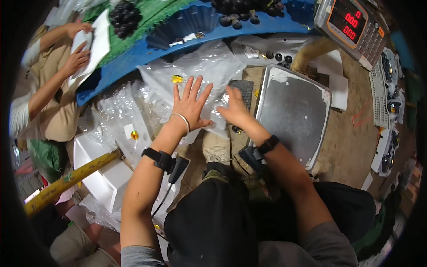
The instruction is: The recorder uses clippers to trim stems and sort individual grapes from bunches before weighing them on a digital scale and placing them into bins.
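My left hand (190, 107) is spread flat with its fingers apart, over or on a clear plastic bag (213, 55) that bears a gold label (177, 78). I cannot tell how firmly it presses. Beside it, at the bag's right edge, my right hand (235, 108) holds nothing, its thumb apart from the slightly bent fingers. A dark grey mesh piece (245, 89) lies just behind that hand. More clear plastic bags (118, 109) are heaped to the left, one with another gold label (134, 135). My shoe (216, 149) shows below the hands.
A scale platform (291, 115) stands at my right, with its display unit (351, 26) behind. Dark grapes (244, 10) fill the blue tray (147, 55) ahead. At left are white boxes (106, 178), a yellow pole (73, 178) and a co-worker's hands (79, 55); packed crates (386, 151) line the far right.
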### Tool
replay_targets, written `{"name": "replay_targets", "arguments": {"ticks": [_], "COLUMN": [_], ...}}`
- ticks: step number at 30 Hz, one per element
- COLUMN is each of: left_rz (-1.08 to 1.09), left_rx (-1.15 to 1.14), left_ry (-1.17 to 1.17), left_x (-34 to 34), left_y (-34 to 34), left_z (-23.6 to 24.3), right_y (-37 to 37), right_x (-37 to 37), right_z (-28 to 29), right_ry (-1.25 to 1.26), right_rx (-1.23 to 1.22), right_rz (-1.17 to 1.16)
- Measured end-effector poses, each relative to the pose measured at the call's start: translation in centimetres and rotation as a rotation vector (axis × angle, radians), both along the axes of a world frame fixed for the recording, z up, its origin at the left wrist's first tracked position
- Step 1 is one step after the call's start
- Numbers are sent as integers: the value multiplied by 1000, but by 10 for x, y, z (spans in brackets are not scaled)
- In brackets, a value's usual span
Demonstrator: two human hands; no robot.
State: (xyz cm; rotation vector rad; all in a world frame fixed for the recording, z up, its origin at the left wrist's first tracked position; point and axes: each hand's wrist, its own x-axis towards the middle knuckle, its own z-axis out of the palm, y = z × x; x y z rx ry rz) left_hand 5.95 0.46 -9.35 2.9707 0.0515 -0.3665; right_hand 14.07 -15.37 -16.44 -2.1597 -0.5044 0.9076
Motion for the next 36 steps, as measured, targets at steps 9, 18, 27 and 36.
{"name": "replay_targets", "arguments": {"ticks": [9, 18, 27, 36], "left_rz": [354, 692, 774, 721], "left_rx": [76, 106, 157, -386], "left_ry": [616, 365, 565, 787], "left_x": [-11, -148, -247, -278], "left_y": [40, 106, 84, 59], "left_z": [-22, -27, -2, 12], "right_y": [27, -7, -33, -38], "right_x": [-35, -24, -54, -58], "right_z": [40, 29, -4, -4], "right_ry": [147, -300, -524, -806], "right_rx": [352, -281, -329, -287], "right_rz": [280, 200, 447, 608]}}
